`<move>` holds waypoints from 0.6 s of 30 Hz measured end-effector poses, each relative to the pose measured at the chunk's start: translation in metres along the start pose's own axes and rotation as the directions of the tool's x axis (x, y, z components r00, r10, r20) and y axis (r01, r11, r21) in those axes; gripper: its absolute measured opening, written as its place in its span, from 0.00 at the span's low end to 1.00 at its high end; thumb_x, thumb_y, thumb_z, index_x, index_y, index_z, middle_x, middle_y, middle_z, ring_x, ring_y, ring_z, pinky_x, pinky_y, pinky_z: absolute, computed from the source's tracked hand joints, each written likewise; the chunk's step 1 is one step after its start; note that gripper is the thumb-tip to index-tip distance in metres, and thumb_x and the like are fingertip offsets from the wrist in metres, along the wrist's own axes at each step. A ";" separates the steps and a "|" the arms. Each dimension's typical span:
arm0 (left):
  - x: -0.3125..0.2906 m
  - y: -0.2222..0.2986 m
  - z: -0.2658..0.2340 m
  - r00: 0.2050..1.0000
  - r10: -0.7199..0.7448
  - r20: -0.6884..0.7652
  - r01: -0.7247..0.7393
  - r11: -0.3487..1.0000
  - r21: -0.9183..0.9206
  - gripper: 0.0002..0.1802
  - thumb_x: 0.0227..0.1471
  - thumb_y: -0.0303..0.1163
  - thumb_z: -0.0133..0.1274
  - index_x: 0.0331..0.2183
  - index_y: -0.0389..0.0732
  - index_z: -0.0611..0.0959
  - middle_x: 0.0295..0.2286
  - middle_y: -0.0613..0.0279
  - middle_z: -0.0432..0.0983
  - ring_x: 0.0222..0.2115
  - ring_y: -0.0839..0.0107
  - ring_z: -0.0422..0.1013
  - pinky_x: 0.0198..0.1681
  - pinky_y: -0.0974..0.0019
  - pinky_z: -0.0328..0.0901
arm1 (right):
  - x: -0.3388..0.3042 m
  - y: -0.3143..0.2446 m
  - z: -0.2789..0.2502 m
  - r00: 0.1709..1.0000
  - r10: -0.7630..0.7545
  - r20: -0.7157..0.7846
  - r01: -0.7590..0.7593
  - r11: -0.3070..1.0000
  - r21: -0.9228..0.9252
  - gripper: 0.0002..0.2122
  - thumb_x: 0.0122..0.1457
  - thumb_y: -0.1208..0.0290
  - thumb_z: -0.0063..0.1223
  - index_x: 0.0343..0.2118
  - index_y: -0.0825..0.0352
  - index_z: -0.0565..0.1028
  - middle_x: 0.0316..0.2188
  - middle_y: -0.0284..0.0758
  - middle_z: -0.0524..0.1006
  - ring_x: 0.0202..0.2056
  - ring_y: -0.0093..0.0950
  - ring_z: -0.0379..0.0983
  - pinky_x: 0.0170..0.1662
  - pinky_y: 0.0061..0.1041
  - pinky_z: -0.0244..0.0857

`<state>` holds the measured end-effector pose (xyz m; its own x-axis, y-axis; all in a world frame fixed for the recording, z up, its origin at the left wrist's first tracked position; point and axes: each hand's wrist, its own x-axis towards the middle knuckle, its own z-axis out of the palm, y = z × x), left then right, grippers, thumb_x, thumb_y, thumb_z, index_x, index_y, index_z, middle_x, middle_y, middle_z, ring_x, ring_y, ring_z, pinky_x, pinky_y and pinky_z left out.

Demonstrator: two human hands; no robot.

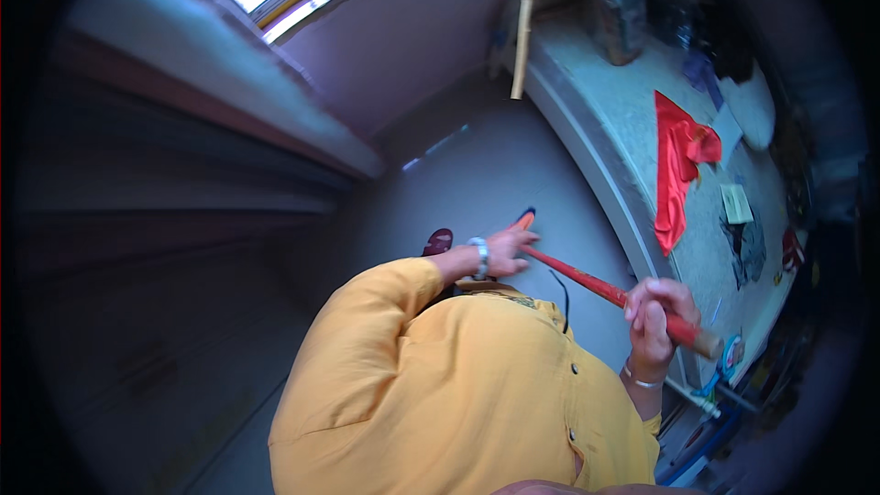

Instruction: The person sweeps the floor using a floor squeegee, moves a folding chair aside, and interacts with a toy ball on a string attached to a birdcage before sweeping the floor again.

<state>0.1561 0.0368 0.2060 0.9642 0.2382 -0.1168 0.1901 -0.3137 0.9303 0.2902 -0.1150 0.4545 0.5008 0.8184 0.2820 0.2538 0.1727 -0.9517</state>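
My right hand (656, 313) is wrapped round a red wooden stick (587, 280) near its bare, pale end, at the right of my body. From there the stick slants away to the left. At its far end is my left hand (506, 252), with fingers stretched and apart; whether they touch the stick I cannot tell. A small orange piece with a dark tip (526, 218) shows just beyond the left fingers, too blurred to name.
Along the right runs a pale counter (596, 160) with a red cloth (674, 170), a small pale green paper (736, 204) and a cylindrical container (621, 18) on it. A bent wooden rod (522, 46) juts past its far edge. A maroon slipper (439, 240) stands on the grey floor (458, 179).
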 end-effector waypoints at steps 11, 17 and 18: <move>-0.023 0.005 -0.044 0.964 -0.229 -0.132 0.236 0.971 0.041 0.08 0.40 0.36 0.53 0.23 0.41 0.78 0.21 0.50 0.74 0.27 0.49 0.71 0.30 0.53 0.64 | 0.046 0.009 0.086 0.945 -0.018 0.325 -0.045 0.982 0.184 0.15 0.55 0.61 0.52 0.37 0.69 0.68 0.16 0.31 0.67 0.20 0.24 0.66 0.30 0.28 0.64; -0.106 -0.030 -0.059 0.811 -0.468 -0.351 0.503 0.864 0.010 0.08 0.42 0.35 0.51 0.24 0.42 0.79 0.23 0.50 0.75 0.29 0.50 0.71 0.32 0.52 0.65 | 0.074 0.035 0.125 0.872 0.098 0.479 -0.279 0.904 0.323 0.08 0.50 0.79 0.45 0.35 0.73 0.69 0.23 0.40 0.73 0.28 0.29 0.71 0.40 0.34 0.66; -0.121 -0.041 -0.058 0.759 -0.509 -0.407 0.560 0.828 0.009 0.07 0.42 0.35 0.51 0.24 0.42 0.79 0.24 0.50 0.75 0.29 0.50 0.71 0.33 0.52 0.65 | 0.078 0.048 0.134 0.864 0.092 0.495 -0.285 0.900 0.330 0.08 0.50 0.79 0.45 0.35 0.73 0.69 0.23 0.40 0.73 0.28 0.29 0.71 0.40 0.34 0.66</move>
<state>0.0208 0.0736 0.2024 0.5597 0.7141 -0.4205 0.6991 -0.1344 0.7023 0.2302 0.0303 0.4147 0.0465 0.9943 0.0961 -0.1871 0.1032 -0.9769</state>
